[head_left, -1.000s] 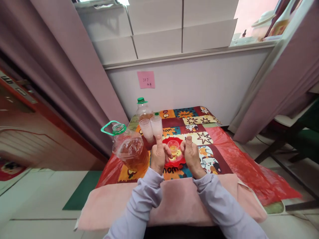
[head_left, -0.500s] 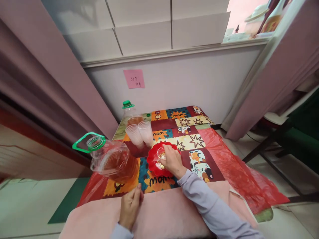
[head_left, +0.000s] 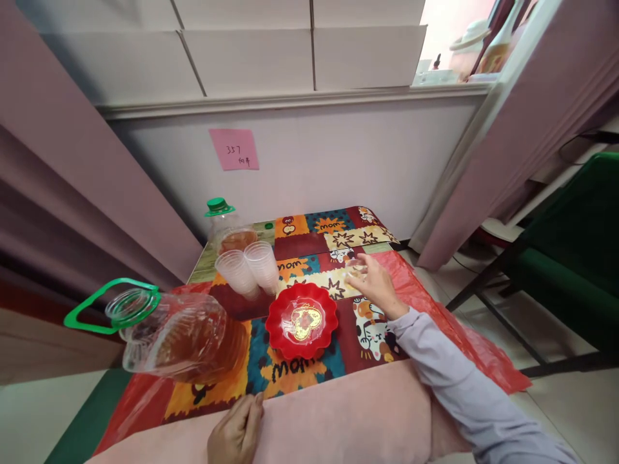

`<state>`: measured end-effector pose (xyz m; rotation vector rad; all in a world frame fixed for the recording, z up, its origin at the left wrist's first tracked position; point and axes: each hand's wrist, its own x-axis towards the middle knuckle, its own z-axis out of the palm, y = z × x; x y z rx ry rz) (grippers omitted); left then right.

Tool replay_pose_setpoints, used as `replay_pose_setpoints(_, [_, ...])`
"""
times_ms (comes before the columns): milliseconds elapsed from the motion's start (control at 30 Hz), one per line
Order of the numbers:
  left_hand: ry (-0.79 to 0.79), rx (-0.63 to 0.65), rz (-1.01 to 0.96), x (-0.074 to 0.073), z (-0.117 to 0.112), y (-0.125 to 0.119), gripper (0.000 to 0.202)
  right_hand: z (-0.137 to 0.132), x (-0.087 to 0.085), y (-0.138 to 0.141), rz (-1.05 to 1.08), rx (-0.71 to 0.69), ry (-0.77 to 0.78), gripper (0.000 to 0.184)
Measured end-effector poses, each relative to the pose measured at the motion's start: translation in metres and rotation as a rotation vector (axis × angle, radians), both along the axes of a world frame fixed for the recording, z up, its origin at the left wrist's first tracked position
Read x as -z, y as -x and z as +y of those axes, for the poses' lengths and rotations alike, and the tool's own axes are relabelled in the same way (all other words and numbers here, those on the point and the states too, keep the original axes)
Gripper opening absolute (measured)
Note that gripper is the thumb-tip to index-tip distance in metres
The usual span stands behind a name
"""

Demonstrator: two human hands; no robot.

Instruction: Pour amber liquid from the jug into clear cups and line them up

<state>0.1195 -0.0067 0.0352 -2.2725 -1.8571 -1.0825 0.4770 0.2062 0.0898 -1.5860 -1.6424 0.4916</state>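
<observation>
My right hand is stretched out over the table's right side, its fingers around a small clear cup with a little amber liquid. A red scalloped dish with a gold heart sits just left of it with nothing on it. My left hand rests with curled fingers on the pink cloth at the near edge and holds nothing. A big clear jug of amber liquid, with a green handle and no cap, stands at the left.
Two stacks of clear plastic cups stand behind the dish, with a green-capped bottle behind them. A patterned cloth covers the table. A pink note hangs on the wall. A green chair is at right.
My right hand lifted the small cup off the red dish and carried it right and farther away. My left hand drew back to the pink cloth. The camera turned left.
</observation>
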Motion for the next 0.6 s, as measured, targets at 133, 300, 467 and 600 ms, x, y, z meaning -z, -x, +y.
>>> replay_pose_setpoints(133, [-0.043,-0.005,0.058,0.003,0.0,0.001,0.047,0.033,0.021,-0.038,-0.156,0.128,0.033,0.07])
replay_pose_setpoints(300, [-0.01,0.005,-0.013,0.005,-0.002,-0.001,0.042,0.057,0.04,-0.039,-0.199,0.143,0.046,0.073])
replay_pose_setpoints(467, [0.065,-0.009,-0.086,0.002,-0.004,-0.008,0.041,0.06,0.048,-0.03,-0.216,0.127,0.064,0.073])
replay_pose_setpoints(600, [0.098,-0.04,-0.089,0.004,-0.008,-0.011,0.042,0.053,0.042,-0.029,-0.26,0.106,0.065,0.091])
